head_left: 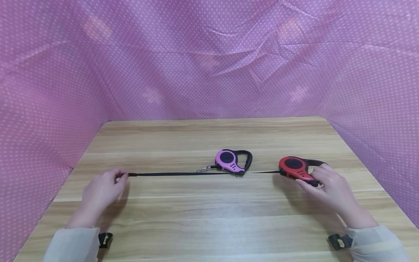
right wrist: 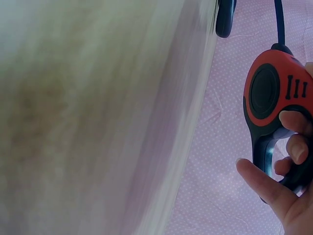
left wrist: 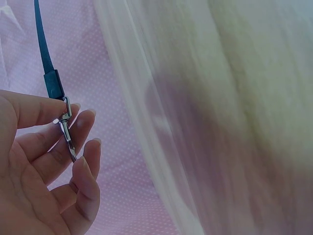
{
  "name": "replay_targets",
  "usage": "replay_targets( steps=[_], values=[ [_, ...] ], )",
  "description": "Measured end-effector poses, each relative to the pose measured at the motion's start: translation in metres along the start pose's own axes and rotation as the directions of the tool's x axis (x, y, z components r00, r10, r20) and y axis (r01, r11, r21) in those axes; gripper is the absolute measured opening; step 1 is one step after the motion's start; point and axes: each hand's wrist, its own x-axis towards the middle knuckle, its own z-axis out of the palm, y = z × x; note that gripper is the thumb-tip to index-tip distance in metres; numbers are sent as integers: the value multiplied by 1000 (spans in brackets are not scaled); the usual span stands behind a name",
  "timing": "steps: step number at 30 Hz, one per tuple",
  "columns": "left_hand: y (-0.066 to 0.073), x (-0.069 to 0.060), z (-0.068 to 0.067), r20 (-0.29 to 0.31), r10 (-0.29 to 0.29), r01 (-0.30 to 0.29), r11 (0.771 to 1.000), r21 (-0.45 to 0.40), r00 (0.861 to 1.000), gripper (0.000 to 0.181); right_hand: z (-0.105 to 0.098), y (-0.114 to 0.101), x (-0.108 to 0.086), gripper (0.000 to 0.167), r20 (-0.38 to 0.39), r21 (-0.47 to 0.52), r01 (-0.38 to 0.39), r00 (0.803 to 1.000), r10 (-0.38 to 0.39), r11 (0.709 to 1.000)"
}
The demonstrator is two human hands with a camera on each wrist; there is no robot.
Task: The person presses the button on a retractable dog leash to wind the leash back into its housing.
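My right hand (head_left: pixel 334 185) grips the black handle of a red retractable dog leash (head_left: pixel 292 165), fingers curled through the loop in the right wrist view. From its nose a black strap (head_left: pixel 176 174) runs out to the left, drawn straight over the table. At its far end my left hand (head_left: pixel 104 187) pinches the silver metal clip (left wrist: pixel 66 127) between thumb and fingers, as the left wrist view shows. Between the hands lies a pink retractable leash (head_left: pixel 230 160) with its own small clip (head_left: pixel 205 168). The long strap passes along its near side; whether they touch I cannot tell.
A light wooden table (head_left: pixel 209 218) spans the space in front of me. Pink dotted cloth (head_left: pixel 209 72) hangs behind it and along both sides. Black wrist mounts (head_left: pixel 105 240) sit at the cuffs of both sleeves.
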Motion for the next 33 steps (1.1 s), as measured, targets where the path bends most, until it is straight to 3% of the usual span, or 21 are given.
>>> replay_targets(
  steps=[15,33],
  values=[
    [2,1,3,-23,9,-9,1000,-1,1000,43,3,-4,2,41,-9,27,30,1000,-30,999],
    [8,5,4,-10,7,-7,1000,11,1000,43,8,-8,8,41,-7,41,38,999,-38,998]
  ],
)
